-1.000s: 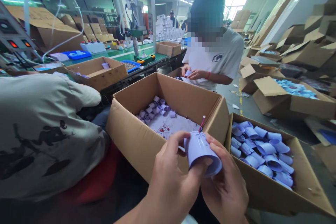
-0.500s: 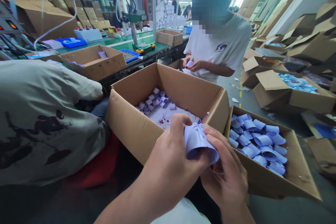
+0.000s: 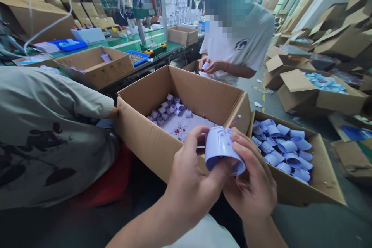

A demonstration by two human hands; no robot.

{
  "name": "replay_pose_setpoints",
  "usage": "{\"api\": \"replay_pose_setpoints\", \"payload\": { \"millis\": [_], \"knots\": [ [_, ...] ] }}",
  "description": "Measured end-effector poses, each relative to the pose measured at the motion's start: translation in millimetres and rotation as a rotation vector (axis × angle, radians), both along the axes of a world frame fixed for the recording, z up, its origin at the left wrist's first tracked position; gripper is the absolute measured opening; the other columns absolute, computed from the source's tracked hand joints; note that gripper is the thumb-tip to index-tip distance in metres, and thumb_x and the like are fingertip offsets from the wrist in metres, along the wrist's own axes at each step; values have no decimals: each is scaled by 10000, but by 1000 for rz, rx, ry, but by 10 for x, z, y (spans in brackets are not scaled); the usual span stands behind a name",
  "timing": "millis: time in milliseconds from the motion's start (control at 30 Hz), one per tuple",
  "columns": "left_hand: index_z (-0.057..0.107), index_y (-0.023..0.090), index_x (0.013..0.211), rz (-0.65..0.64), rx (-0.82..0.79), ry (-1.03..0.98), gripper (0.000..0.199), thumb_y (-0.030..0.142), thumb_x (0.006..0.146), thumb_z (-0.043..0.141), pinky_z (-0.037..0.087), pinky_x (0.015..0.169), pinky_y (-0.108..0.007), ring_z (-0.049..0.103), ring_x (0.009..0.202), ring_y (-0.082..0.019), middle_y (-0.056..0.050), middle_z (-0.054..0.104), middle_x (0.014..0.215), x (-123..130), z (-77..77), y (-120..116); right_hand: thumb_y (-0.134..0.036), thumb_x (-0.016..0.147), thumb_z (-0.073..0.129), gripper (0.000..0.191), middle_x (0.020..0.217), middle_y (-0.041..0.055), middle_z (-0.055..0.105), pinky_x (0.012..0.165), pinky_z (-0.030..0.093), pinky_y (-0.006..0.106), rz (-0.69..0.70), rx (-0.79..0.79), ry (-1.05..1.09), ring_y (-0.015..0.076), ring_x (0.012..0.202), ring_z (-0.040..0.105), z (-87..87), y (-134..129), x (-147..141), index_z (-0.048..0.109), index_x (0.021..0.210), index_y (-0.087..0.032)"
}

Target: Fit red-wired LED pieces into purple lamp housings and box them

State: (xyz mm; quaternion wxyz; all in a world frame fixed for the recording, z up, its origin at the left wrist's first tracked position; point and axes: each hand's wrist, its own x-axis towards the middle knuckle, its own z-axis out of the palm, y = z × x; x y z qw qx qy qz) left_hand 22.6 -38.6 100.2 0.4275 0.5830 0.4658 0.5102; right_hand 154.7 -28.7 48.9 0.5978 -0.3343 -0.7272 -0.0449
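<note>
A pale lilac plastic cylinder is held between both hands, its open end facing me. My left hand grips its left side, with the thumb in the lower opening. On the right side, my right hand has its fingers on the top and side. A thin pinkish stick or wire rises behind the cylinder. Beyond the hands stands a large cardboard box holding small lilac rings and red-tipped wires on a white sheet. The inside of the held cylinder is mostly hidden.
At the right, a cardboard box holds several lilac cylinders. One person sits close at left; another stands ahead, holding a small part. Behind runs a green bench with a press.
The cylinder has tilted, showing more of its upper surface. The view has shifted slightly. The left person's hand now reaches the large box's edge.
</note>
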Motion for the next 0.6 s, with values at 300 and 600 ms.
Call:
{"api": "replay_pose_setpoints", "payload": {
  "millis": [300,600],
  "knots": [
    [562,258,1096,-26,-39,99,342,222,797,724,507,775,-243,668,881,-146,30,709,971,-37,66,58,-38,807,678,609,1253,85,680,1003,574,442,-25,-117,30,262,1171,648,56,-21,-19,537,1371,-218],
    [563,263,1056,-15,-65,88,302,261,802,726,486,736,-214,638,823,-120,52,677,904,-30,124,21,-93,825,689,600,1293,57,663,1014,564,466,-14,-238,67,261,1160,646,94,-103,-8,531,1380,-257]
  ]
}}
